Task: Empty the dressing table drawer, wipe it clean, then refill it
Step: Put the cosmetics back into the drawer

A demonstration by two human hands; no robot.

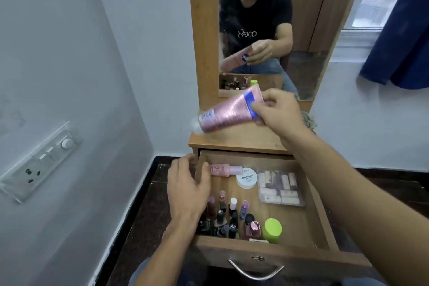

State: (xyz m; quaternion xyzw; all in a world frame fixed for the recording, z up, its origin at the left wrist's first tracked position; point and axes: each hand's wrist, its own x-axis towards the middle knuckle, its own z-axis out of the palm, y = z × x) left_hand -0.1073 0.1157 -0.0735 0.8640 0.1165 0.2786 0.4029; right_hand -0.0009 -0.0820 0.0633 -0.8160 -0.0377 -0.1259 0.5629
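Above the counter [232, 140], right hand [278, 110] pinches pink tube [226, 112] by its flat end; left hand [186, 184], fingers loosely spread, at drawer [290, 222] left wall.

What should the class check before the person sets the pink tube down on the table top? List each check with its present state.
1. Right hand grips the pink tube securely: ok.
2. Tube's cap closed: cannot tell, that end is blurred.
3. Bare wood on the table top under the tube: ok.
4. Left hand holds nothing, at the left wall of the drawer: ok.
5. Drawer emptied: not ok; the pink bottle, nail polish jar, clear box and more are inside.
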